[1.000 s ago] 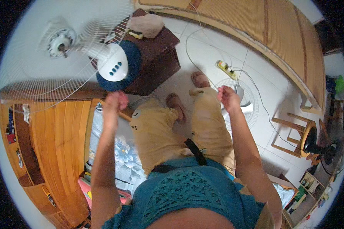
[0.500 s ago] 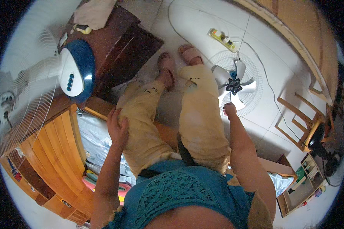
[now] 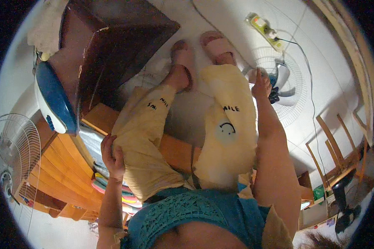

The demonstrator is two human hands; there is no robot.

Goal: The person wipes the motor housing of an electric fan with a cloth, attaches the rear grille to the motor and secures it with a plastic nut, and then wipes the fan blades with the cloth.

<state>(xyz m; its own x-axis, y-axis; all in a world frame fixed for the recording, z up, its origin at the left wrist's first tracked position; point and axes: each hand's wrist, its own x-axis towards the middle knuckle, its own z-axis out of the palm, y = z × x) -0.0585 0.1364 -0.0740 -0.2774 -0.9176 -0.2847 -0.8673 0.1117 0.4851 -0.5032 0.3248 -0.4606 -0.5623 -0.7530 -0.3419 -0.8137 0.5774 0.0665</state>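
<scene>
My left hand (image 3: pixel 113 157) rests on the side of my left trouser leg (image 3: pixel 147 137), its thumb and fingers apart. The trousers are pale yellow with black lettering and a smiling face on the right leg. My right arm reaches forward past the right knee. At its end, my right hand (image 3: pixel 262 86) is in front of the fan blades (image 3: pixel 282 74), with one finger stretched out and the others loosely bent. I see nothing held in it. The silvery blades sit around a dark hub, partly hidden by the hand, with a round wire guard (image 3: pixel 301 89) around them.
A green and white power strip (image 3: pixel 265 31) with a black cable lies beyond the fan. Dark brown furniture (image 3: pixel 124 45) stands ahead left, beside a blue and white fan base (image 3: pixel 56 99). Another wire guard (image 3: pixel 23 145) is far left, a wooden chair (image 3: pixel 332 145) right.
My right hand has moved forward to the hub, its fingers less curled. I lean further forward, and the view has shifted. The left hand stays on the leg.
</scene>
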